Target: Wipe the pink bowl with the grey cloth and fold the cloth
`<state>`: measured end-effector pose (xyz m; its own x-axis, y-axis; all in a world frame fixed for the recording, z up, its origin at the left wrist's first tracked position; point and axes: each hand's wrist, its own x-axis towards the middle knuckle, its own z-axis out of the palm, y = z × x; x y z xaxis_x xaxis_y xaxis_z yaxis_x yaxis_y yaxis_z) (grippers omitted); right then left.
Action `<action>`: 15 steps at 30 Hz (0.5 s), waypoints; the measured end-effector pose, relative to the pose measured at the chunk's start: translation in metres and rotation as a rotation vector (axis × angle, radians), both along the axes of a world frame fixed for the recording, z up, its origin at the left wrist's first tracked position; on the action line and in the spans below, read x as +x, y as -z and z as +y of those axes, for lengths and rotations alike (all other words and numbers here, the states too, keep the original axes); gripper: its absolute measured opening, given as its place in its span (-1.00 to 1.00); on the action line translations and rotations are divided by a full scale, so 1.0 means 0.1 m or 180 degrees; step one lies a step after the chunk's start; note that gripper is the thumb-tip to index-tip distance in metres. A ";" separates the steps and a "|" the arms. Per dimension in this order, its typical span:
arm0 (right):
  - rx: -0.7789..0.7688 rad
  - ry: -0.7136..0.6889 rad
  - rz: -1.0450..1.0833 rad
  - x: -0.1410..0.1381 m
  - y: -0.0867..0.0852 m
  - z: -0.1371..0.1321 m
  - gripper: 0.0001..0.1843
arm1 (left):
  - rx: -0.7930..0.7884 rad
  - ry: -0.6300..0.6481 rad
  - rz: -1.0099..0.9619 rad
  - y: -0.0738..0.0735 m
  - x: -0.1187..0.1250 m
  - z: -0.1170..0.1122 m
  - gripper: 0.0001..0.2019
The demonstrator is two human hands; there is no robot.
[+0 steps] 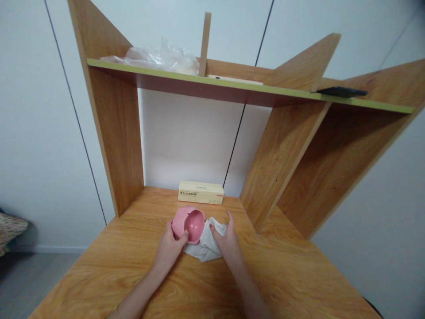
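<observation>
Nearest, on the wooden desk [133, 266]: two bare forearms, entering from the bottom edge and converging toward desk centre.

Left hand [171, 248]: closed round the lower left wall of the pink bowl [190, 223], thumb at the rim, fingers behind and partly hidden.

Bowl position: desk centre, tipped on its side, opening turned toward the wearer and slightly right. Round body, so no long axis to speak of.

Right hand [226, 241]: just right of the bowl, closed on a gathered fold of the white cloth [204, 248], one finger raised clear.

Cloth position: bunched between the two hands, touching the bowl's right wall and lower rim, loose end spread on the desk toward the wearer.

Key relation: bowl directly left of the cloth-holding hand, opening facing that side; left hand on the bowl, right hand just beside it.

Beyond: a long cream box [201, 192], lying crosswise at the back of the desk, apart from the bowl.

Above: an upper shelf [232, 86] carrying a crumpled plastic bag [159, 57] and, far right, a dark flat object [341, 91].
</observation>
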<state>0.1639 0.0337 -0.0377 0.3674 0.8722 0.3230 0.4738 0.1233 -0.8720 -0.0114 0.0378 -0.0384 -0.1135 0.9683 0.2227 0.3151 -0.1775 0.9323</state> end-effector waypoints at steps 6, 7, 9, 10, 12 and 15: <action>-0.0523 0.0206 -0.0040 0.25 0.11 0.06 -0.24 | -0.0436 -0.0044 -0.1433 -0.04 -0.02 0.07 -0.64; -0.0594 0.0176 -0.0014 0.27 0.12 0.07 -0.26 | -0.0401 -0.0013 -0.1548 -0.05 -0.01 0.06 -0.63; -0.0730 0.0084 0.0016 0.25 0.13 0.06 -0.29 | -0.0311 0.0065 -0.1697 -0.09 0.00 0.02 -0.61; -0.0788 0.0012 0.0029 0.21 0.15 0.06 -0.30 | -0.0274 0.0096 -0.1745 -0.11 0.01 0.00 -0.61; -0.0849 -0.0187 0.0089 0.09 0.17 0.04 -0.31 | -0.0213 0.0152 -0.1819 -0.14 0.02 -0.03 -0.59; -0.0774 -0.0822 0.0310 -0.09 0.20 0.01 -0.30 | -0.0108 0.0199 -0.1915 -0.17 0.02 -0.07 -0.57</action>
